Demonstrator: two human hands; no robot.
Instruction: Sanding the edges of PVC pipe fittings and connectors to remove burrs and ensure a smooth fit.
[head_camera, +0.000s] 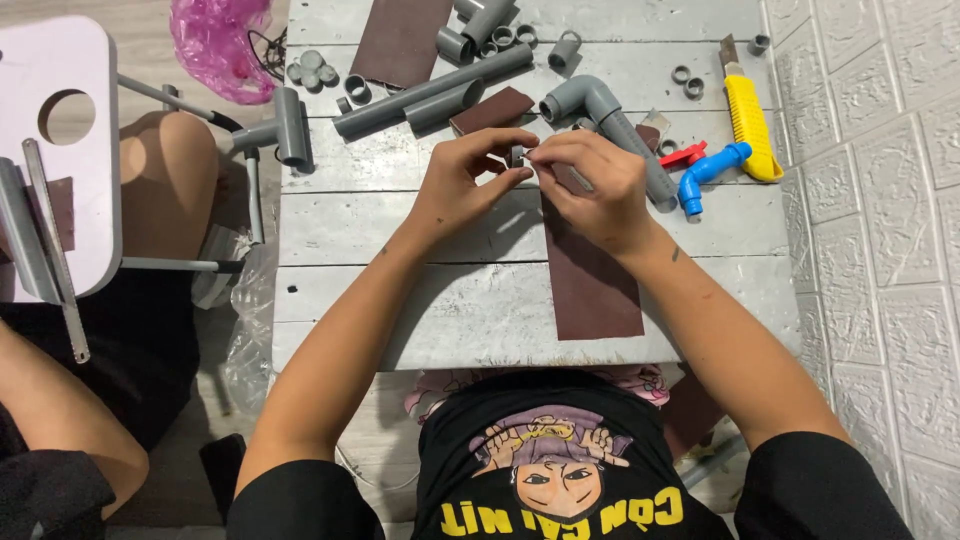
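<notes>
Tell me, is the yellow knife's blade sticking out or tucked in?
Sticking out. On the yellow utility knife, which lies flat on the table near the wall, a dark blade pokes past its far end.

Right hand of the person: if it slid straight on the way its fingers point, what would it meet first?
Probably the small grey ring piece pinched at its fingertips, then the left hand; the right hand points leftward.
</notes>
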